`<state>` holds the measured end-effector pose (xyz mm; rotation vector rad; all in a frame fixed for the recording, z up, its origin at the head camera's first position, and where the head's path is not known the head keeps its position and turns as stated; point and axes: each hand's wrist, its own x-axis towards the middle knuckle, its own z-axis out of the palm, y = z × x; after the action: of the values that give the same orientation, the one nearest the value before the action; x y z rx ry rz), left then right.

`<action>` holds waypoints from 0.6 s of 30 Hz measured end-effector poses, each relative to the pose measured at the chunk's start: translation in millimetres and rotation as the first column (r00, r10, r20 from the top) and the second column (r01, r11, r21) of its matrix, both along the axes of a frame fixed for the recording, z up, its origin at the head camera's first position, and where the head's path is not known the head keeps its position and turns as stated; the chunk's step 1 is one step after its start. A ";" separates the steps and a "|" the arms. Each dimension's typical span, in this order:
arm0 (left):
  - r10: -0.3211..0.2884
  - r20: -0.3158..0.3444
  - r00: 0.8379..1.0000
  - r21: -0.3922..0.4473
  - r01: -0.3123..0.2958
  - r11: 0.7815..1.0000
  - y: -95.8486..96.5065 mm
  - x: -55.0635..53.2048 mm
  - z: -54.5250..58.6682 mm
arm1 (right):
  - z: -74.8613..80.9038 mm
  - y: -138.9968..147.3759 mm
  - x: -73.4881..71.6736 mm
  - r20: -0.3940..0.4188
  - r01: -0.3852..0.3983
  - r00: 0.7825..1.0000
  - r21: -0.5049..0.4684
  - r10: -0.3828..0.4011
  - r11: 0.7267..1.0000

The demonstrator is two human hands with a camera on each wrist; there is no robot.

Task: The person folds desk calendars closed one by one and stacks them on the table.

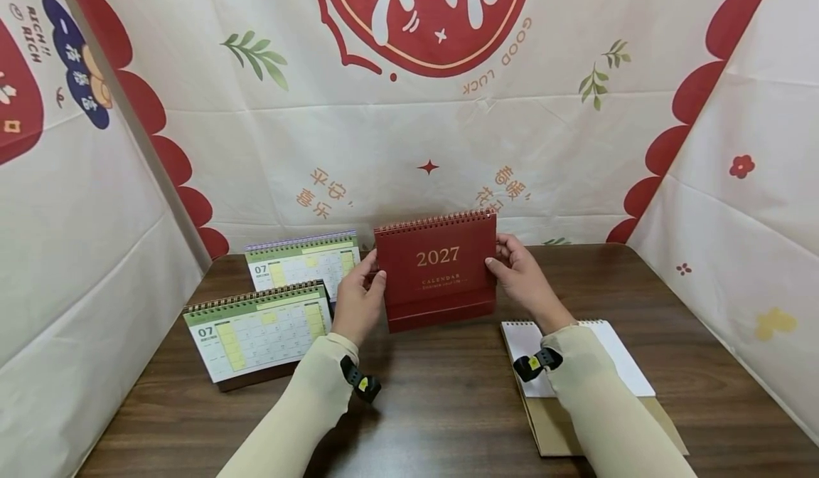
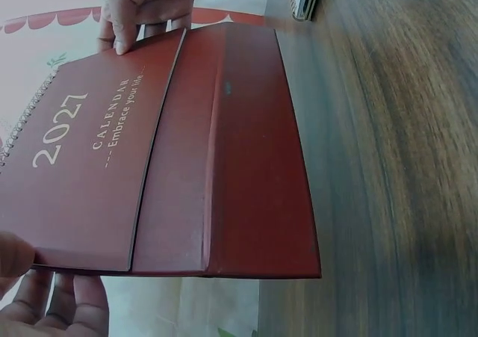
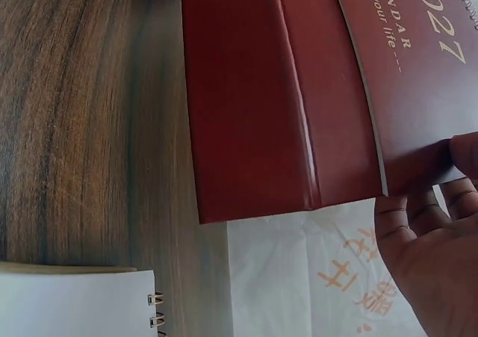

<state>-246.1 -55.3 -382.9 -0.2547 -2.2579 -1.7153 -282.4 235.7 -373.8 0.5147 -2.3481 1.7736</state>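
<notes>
A red spiral-bound 2027 desk calendar (image 1: pixel 441 272) is held up by both hands, its cover facing me and its base seemingly just off the wood. My left hand (image 1: pixel 360 296) pinches its left edge, thumb on the front and fingers behind. On the opposite edge my right hand (image 1: pixel 521 275) grips the same way. In the left wrist view the calendar's folded red base (image 2: pixel 261 158) shows below the cover. The right wrist view has the right hand's fingers (image 3: pixel 426 214) behind the cover's edge.
Two green-topped desk calendars stand at left, one in front (image 1: pixel 262 332) and one behind (image 1: pixel 303 261). Under my right forearm lies a spiral pad with white pages (image 1: pixel 614 357) and a tan base (image 1: pixel 662 425). A printed cloth (image 1: pixel 416 129) hangs behind the brown table (image 1: pixel 435 421).
</notes>
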 end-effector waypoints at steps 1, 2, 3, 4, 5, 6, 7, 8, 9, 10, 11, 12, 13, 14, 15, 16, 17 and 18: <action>-0.003 0.004 1.000 -0.005 0.003 1.000 -0.8 0.3 0.3 | 0.8 -0.4 0.4 0.006 -0.003 1.000 0.007 0.003 1.000; -0.006 0.009 1.000 -0.006 0.006 1.000 -1.0 0.5 0.4 | 1.5 -0.2 1.7 0.014 -0.006 1.000 0.017 0.006 1.000; -0.011 0.012 1.000 -0.007 0.011 1.000 -1.2 0.7 0.7 | 2.4 0.4 2.8 0.022 -0.007 1.000 0.031 0.007 1.000; -0.015 0.015 1.000 -0.006 0.015 1.000 -1.5 1.0 1.0 | 3.4 0.8 4.2 0.031 -0.008 1.000 0.048 0.007 0.999; -0.018 0.018 1.000 -0.007 0.018 1.000 -1.7 1.2 1.3 | 4.5 1.2 5.7 0.039 -0.008 0.999 0.067 0.005 0.998; -0.022 0.020 1.000 -0.011 0.022 1.000 -2.1 1.2 1.4 | 5.7 1.4 7.3 0.047 -0.010 0.999 0.084 0.006 0.996; -0.025 0.021 0.999 -0.011 0.025 1.000 -2.6 1.2 1.4 | 6.8 1.7 9.0 0.058 -0.014 0.998 0.101 0.008 0.995; -0.026 0.023 0.999 -0.013 0.027 1.000 -3.1 1.4 1.6 | 7.9 1.5 10.6 0.068 -0.017 0.998 0.117 0.009 0.993; -0.028 0.022 0.999 -0.023 0.029 0.999 -3.7 1.4 1.8 | 8.8 1.5 11.8 0.078 -0.018 0.997 0.132 0.008 0.991; -0.030 0.020 0.999 -0.034 0.030 0.999 -4.3 1.5 1.9 | 9.6 1.1 13.6 0.088 -0.023 0.996 0.144 0.010 0.989; -0.032 0.019 0.999 -0.046 0.032 0.998 -5.0 1.4 1.9 | 10.3 0.8 15.1 0.098 -0.029 0.995 0.152 0.014 0.988; -0.032 0.020 0.999 -0.060 0.033 0.998 -5.7 1.6 1.8 | 10.7 0.6 16.5 0.110 -0.036 0.994 0.159 0.019 0.987; -0.033 0.021 0.999 -0.076 0.034 0.997 -6.3 1.8 1.7 | 11.0 0.2 18.1 0.123 -0.040 0.992 0.168 0.020 0.985; -0.033 0.023 0.999 -0.098 0.035 0.995 -6.8 2.0 1.6 | 11.2 0.1 19.5 0.133 -0.044 0.991 0.176 0.021 0.983; -0.035 0.029 0.999 -0.120 0.038 0.992 -7.2 2.2 1.2 | 11.1 0.1 20.9 0.142 -0.048 0.990 0.183 0.021 0.982; -0.039 0.041 0.998 -0.135 0.044 0.990 -7.6 2.6 0.7 | 10.8 0.2 22.2 0.150 -0.056 0.988 0.190 0.027 0.980; -0.041 0.051 0.998 -0.155 0.049 0.987 -8.4 3.2 0.2 | 10.3 0.2 23.1 0.160 -0.061 0.987 0.197 0.029 0.978; -0.043 0.062 0.997 -0.173 0.053 0.983 -9.0 4.1 -0.1 | 9.7 0.4 24.2 0.170 -0.067 0.985 0.208 0.032 0.976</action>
<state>-242.0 -64.3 -382.9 -0.3032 -2.4670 -1.5672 -258.2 236.0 -364.2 0.4736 -2.6820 1.6527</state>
